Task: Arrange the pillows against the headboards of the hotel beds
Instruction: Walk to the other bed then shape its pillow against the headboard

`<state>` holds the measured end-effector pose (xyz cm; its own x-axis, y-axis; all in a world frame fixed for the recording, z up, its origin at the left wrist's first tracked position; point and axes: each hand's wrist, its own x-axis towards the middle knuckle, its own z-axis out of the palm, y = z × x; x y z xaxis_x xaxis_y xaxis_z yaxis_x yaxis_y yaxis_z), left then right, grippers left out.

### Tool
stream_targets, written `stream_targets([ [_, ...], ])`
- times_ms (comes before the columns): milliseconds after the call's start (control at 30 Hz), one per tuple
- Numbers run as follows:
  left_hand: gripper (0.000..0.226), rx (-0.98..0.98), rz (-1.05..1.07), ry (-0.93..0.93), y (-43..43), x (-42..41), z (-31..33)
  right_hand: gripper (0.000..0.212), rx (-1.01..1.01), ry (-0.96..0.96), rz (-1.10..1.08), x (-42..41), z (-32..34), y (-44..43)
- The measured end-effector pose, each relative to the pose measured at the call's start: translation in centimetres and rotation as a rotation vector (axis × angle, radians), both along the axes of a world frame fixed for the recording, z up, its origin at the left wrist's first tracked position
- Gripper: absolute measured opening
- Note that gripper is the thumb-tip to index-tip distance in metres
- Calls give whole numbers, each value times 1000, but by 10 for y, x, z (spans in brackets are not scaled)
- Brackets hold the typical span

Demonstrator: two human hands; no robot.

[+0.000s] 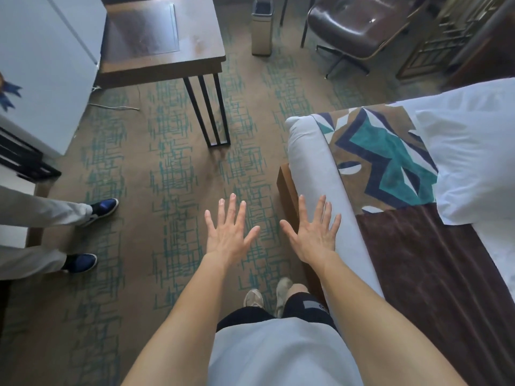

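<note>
I stand at the foot corner of a bed point(312, 168) that fills the right side of the head view. A patterned teal, navy and brown runner point(384, 157) and a dark brown throw point(434, 274) lie across it, with a white duvet or pillow point(473, 151) further right. My left hand point(228, 232) is held out flat over the carpet, fingers spread, holding nothing. My right hand point(312, 235) is also flat and spread, hovering by the bed's grey edge, empty. No headboard is in view.
A wooden desk point(161, 37) on black legs stands ahead left, a small bin point(262, 26) and a brown chair point(356, 26) behind it. A white cabinet point(47, 59) is at far left. Another person's legs and blue shoes point(103, 207) are at the left.
</note>
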<state>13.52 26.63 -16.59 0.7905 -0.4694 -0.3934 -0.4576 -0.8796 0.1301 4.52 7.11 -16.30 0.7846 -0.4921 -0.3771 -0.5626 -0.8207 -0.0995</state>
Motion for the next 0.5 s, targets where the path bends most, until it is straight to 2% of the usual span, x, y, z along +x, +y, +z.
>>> stream_targets([
  [200,83,-9,6,-2,-35,53,-7,82,27,-8,3,55,-7,-34],
  [500,79,-21,37,-27,-131,149,-10,82,42,-29,-9,159,-18,-127],
])
